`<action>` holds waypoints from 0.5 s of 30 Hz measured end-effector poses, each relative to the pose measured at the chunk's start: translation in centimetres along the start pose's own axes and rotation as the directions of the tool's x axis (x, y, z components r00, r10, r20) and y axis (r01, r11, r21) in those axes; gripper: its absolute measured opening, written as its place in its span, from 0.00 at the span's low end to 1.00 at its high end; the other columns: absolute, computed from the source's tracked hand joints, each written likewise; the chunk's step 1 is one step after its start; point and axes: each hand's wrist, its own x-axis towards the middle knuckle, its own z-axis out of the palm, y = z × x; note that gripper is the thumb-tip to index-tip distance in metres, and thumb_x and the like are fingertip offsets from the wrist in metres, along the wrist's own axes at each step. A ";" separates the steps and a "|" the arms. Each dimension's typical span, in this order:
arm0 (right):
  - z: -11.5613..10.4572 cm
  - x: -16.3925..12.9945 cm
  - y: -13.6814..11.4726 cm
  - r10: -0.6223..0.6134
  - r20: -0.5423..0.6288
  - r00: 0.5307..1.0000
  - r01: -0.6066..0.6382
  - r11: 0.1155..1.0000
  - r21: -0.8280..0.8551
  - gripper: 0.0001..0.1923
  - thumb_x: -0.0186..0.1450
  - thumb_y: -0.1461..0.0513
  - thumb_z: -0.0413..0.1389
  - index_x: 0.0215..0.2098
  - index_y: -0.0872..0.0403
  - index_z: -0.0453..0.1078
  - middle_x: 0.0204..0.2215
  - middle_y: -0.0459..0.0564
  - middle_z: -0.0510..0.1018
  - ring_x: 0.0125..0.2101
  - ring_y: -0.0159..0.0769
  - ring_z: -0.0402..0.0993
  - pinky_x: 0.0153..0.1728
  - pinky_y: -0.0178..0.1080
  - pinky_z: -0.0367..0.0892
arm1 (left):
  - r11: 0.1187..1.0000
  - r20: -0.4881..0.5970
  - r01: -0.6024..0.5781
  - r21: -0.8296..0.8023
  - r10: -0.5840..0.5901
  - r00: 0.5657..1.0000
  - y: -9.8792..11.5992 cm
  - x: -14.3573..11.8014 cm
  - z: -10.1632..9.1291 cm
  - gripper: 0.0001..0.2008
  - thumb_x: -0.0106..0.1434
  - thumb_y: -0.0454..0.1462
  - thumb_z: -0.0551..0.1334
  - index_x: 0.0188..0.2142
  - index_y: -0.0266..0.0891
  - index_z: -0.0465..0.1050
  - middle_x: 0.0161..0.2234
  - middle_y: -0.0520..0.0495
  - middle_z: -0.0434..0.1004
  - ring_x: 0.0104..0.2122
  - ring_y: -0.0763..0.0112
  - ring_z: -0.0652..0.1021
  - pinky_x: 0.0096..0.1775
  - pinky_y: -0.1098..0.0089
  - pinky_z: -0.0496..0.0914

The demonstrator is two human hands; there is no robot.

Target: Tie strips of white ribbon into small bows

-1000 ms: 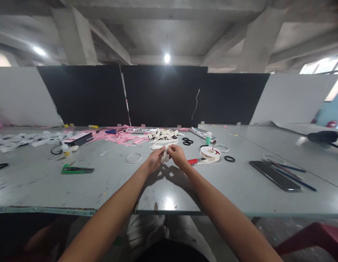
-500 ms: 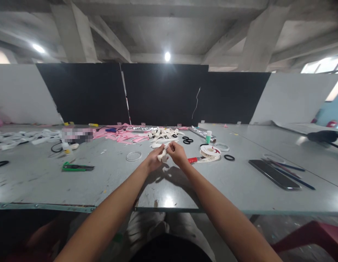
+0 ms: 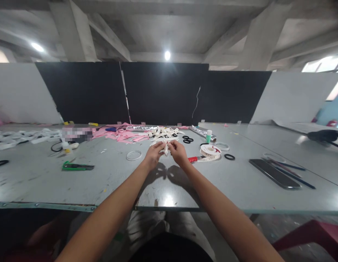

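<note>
Here, your left hand [image 3: 153, 154] and right hand [image 3: 178, 152] pinch a crumpled cream fabric ribbon [image 3: 166, 149], fingertips nearly closed; a white-and-red round ribbon spool [image 3: 210, 149] lies at three o'clock.

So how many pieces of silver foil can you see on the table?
2: one foil piece at the back left of the pile of cream strips, another foil piece to the pile's right, beside the green-and-white tube. More may be hidden.

Free lane between green cutter [image 3: 78, 167] and white ring [image 3: 133, 159]; rightward obstacle, ribbon spool [image 3: 209, 149].
</note>
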 end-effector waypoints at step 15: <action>1.2 -0.3 0.8 -0.027 -0.043 0.999 0.021 0.990 -0.141 0.13 0.60 0.55 0.54 0.41 0.52 0.68 0.31 0.47 0.75 0.29 0.33 0.69 0.33 0.35 0.62 | 0.968 -0.127 -0.177 0.180 0.202 0.971 -0.6 0.5 -0.4 0.12 0.51 0.42 0.66 0.34 0.38 0.79 0.40 0.45 0.78 0.39 0.66 0.74 0.37 0.71 0.64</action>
